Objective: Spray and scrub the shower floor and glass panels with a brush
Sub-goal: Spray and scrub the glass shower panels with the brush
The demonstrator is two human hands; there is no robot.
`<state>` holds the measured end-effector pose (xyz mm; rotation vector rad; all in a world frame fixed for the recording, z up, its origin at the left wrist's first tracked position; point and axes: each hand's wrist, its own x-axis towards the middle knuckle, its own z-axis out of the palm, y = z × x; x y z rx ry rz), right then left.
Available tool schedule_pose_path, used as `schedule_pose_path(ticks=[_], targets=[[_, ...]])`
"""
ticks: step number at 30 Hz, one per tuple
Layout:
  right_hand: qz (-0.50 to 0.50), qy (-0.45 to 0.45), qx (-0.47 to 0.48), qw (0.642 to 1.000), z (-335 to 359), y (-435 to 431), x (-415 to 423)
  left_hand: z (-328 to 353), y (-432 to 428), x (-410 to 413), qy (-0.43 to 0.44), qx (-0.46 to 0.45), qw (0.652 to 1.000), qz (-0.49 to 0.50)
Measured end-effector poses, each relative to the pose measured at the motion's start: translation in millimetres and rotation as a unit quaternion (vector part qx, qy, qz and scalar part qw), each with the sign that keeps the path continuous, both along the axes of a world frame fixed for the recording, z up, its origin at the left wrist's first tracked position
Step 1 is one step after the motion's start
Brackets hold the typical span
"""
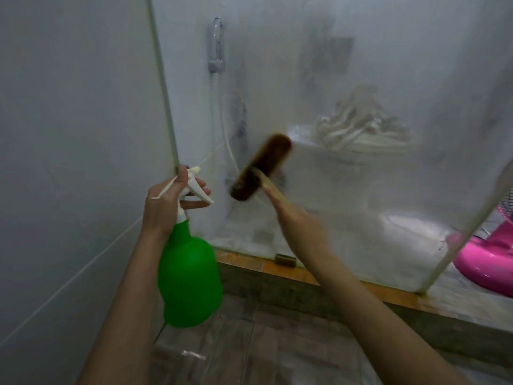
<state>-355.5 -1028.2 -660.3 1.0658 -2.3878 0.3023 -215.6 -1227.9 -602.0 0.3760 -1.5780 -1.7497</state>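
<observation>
On my head-camera feed I look down into a shower corner. The left grip [169, 201] grasps the white trigger head of a green spray bottle [191, 279], fingers curled round the neck, and the bottle hangs upright close to the white wall [69, 134]. The right grip [299, 220], blurred, is clenched round the pale handle of a brush [261, 168]. The brush's brown bristled head lies tilted against the lower left part of the glass panel [361, 79]. I cannot tell through the blur whether the bristles press on the glass or sit just off it. The panel is misted and streaked. Behind it I make out a shower fitting [216, 45] and a pale heap of cloth or rope. The panel stands on an orange-brown curb [302, 273] above the wet grey tiled shower floor [277, 343]. A glossy pink object [488, 262] sits beyond the panel's right edge.
</observation>
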Motion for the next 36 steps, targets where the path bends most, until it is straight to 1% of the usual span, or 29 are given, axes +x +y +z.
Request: schedule_pose_path(ticks=[1, 3, 4, 6, 8, 10, 12, 14, 16, 17, 19, 21, 23, 24, 25, 27, 29, 31, 33, 35, 36], targets=[[0.014, 0.025, 0.006, 1.0, 15, -26, -2, -1, 0, 0, -0.004, -0.006, 1.0, 0.0], [0.017, 0.042, 0.008, 0.999, 34, -49, -3, -1, -3, 2, -0.003, -0.008, 1.0, 0.004], [0.006, 0.04, 0.008, 0.999, 33, -42, -2, -1, -6, 2, 0.005, -0.006, 1.0, 0.006], [-0.006, 0.018, -0.003, 1.0, 13, 1, -3, -1, -12, 3, 0.02, 0.0, 1.0, 0.007], [-0.017, -0.032, -0.019, 0.999, -7, 45, 7, -3, -16, 5, 0.024, 0.004, 1.0, 0.008], [-0.008, -0.043, -0.034, 0.998, -3, 47, 8, -7, -22, 6, 0.022, 0.007, 1.0, 0.008], [0.019, 0.009, -0.049, 0.999, 24, 1, 1, -13, -25, 7, 0.022, 0.006, 1.0, 0.003], [0.024, 0.061, -0.06, 0.996, 57, -59, -5, -16, -27, 7, 0.013, -0.004, 1.0, 0.002], [0.019, 0.077, -0.073, 0.994, 83, -96, -9, -18, -27, 8, 0.005, -0.016, 1.0, 0.008], [0.012, 0.083, -0.079, 0.993, 84, -96, -9, -18, -27, 8, 0.004, -0.017, 1.0, 0.012], [0.01, 0.056, -0.07, 0.996, 60, -63, -6, -17, -28, 9, 0.005, -0.017, 1.0, 0.022], [0.011, 0.027, -0.057, 0.998, 17, -2, -4, -17, -27, 7, 0.005, -0.014, 1.0, 0.025], [-0.007, -0.014, -0.064, 0.998, -16, 54, 5, -17, -23, 4, 0.004, -0.008, 1.0, 0.025], [-0.015, -0.033, -0.072, 0.997, -21, 65, 7, -17, -21, 2, 0.004, -0.009, 1.0, 0.023], [-0.01, -0.032, -0.079, 0.996, -19, 64, 5, -17, -18, 0, -0.003, -0.015, 1.0, 0.022], [-0.002, -0.003, -0.089, 0.996, 2, 40, -4, -18, -13, -5, -0.036, -0.026, 0.999, 0.017], [-0.004, 0.043, -0.101, 0.994, 27, 14, -14, -17, -4, -9, -0.044, -0.027, 0.999, 0.008], [-0.013, 0.023, -0.114, 0.993, 28, 19, -16, -14, 7, -15, -0.048, -0.026, 0.998, 0.002], [-0.022, -0.008, -0.131, 0.991, -8, 59, -12, -12, 18, -23, -0.053, -0.024, 0.998, -0.005], [-0.055, -0.059, -0.152, 0.985, -53, 110, -3, -9, 31, -29, -0.045, -0.024, 0.999, -0.017], [-0.069, -0.08, -0.155, 0.982, -64, 130, 4, -8, 37, -31, -0.038, -0.027, 0.999, -0.026]])
